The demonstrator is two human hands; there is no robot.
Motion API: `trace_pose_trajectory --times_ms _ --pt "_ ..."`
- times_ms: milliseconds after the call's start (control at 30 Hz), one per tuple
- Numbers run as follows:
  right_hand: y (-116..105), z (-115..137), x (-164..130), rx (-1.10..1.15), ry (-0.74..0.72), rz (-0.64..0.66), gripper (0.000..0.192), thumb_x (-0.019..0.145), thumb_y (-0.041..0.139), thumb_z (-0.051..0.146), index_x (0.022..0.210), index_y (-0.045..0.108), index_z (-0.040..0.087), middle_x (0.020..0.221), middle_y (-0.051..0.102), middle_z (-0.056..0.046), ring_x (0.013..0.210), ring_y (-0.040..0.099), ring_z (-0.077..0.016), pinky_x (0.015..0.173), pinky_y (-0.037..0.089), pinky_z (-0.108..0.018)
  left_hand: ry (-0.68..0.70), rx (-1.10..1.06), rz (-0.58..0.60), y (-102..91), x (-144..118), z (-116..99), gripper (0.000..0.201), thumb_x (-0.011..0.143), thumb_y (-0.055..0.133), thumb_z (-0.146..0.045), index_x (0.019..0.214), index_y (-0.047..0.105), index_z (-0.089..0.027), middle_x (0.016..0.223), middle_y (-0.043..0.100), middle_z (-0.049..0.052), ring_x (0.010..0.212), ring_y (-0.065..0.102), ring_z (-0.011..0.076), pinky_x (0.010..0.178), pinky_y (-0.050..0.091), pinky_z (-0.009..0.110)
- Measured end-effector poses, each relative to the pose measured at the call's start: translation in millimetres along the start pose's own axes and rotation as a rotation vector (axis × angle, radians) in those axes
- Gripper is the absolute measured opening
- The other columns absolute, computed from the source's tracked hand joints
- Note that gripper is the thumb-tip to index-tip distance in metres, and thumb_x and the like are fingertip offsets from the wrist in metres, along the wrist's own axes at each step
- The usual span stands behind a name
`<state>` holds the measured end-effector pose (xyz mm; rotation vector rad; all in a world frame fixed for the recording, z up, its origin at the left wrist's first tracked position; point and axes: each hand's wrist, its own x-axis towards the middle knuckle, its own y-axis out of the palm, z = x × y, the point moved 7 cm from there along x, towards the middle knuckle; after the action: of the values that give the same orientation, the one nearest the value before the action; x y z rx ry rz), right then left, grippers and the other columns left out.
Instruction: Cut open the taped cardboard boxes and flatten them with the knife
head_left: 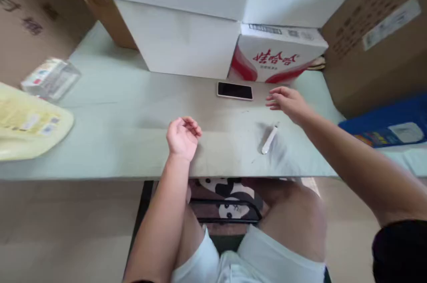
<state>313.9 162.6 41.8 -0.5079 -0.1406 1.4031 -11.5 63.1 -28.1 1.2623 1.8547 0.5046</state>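
My right hand (pixel 286 103) hovers over the right part of the table with its fingers stretched and somewhat apart, and nothing shows in it. Just below it lies a slim white tool (pixel 269 140), its narrow tip pointing away from me; its kind is too blurred to name. Left of that hand, a phone (pixel 235 91) with a dark screen and pale rim lies flat, apart from my fingers. My left hand (pixel 184 138) is near the table's front edge, palm turned up, fingers loosely curled, and no object is visible in it.
Behind the phone stand large white boxes (pixel 187 45) and a red-and-white carton (pixel 276 56). Brown cardboard boxes (pixel 376 47) flank both sides. A yellow bottle (pixel 33 123) and a small clear-sided box (pixel 51 79) are at left, a blue package (pixel 390 123) at right, on the pale table (pixel 110 140).
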Motion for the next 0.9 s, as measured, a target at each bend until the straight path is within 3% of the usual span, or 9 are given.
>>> trace_pose_trajectory --times_ms 300,467,600,667,733,833,900 --pt "189.6 74.0 -36.9 -0.264 -0.396 0.465 0.017 0.089 0.056 0.019 0.103 0.065 0.018 0.104 0.074 -0.010 0.084 0.074 -0.0186 0.075 0.060 -0.033 -0.020 -0.162 -0.036 -23.9 -6.2 -35.4 0.026 0.081 0.047 -0.033 0.065 0.059 -0.017 0.058 0.049 -0.002 0.048 0.048 0.0097 0.052 0.040 0.023" --pt "300.0 134.8 -50.0 -0.401 -0.736 0.561 0.026 0.088 0.054 0.018 0.111 0.066 0.016 0.113 0.075 -0.009 0.090 0.071 -0.0197 0.090 0.057 -0.039 -0.016 -0.232 -0.064 -39.8 -9.8 -55.8 0.028 0.084 0.044 -0.033 0.063 0.056 -0.017 0.057 0.045 -0.002 0.047 0.044 0.0092 0.051 0.038 0.023" --pt "376.7 199.2 -63.0 -0.449 -0.945 0.560 0.055 0.086 0.050 0.016 0.141 0.048 0.019 0.109 0.075 -0.004 0.092 0.070 -0.0182 0.093 0.054 -0.035 -0.021 -0.297 -0.113 -47.1 -11.5 -67.2 0.032 0.086 0.040 -0.031 0.060 0.053 -0.017 0.055 0.041 -0.002 0.045 0.041 0.0084 0.050 0.033 0.022" --pt "405.2 229.4 -58.2 -0.492 -0.952 0.510 0.069 0.085 0.049 0.014 0.152 0.034 0.020 0.106 0.075 -0.003 0.097 0.070 -0.0213 0.095 0.053 -0.036 -0.024 -0.307 -0.136 -48.7 -11.9 -70.7 0.033 0.086 0.039 -0.031 0.059 0.052 -0.017 0.055 0.040 -0.002 0.045 0.040 0.0084 0.050 0.033 0.023" --pt "424.0 254.1 -42.6 -0.547 -0.908 0.419 0.076 0.083 0.053 0.015 0.155 0.029 0.023 0.114 0.073 -0.007 0.106 0.070 -0.0284 0.096 0.053 -0.043 -0.040 -0.301 -0.152 -49.6 -12.1 -72.3 0.034 0.086 0.037 -0.031 0.058 0.051 -0.017 0.055 0.040 -0.002 0.044 0.039 0.0083 0.052 0.034 0.024" --pt "438.7 271.3 -12.3 -0.669 -0.809 0.311 0.070 0.080 0.061 0.017 0.146 0.041 0.026 0.129 0.067 -0.011 0.122 0.064 -0.0362 0.102 0.052 -0.051 -0.046 -0.255 -0.158 -51.5 -11.9 -73.1 0.034 0.086 0.037 -0.031 0.058 0.051 -0.018 0.054 0.040 -0.002 0.044 0.038 0.0086 0.052 0.033 0.025" --pt "441.4 270.7 -0.8 -0.751 -0.796 0.279 0.054 0.080 0.062 0.018 0.133 0.053 0.024 0.131 0.066 -0.014 0.128 0.061 -0.0375 0.106 0.050 -0.053 0.066 -0.171 -0.174 -56.1 -11.7 -78.6 0.033 0.085 0.038 -0.033 0.058 0.052 -0.019 0.054 0.040 -0.001 0.046 0.038 0.0095 0.052 0.031 0.025"
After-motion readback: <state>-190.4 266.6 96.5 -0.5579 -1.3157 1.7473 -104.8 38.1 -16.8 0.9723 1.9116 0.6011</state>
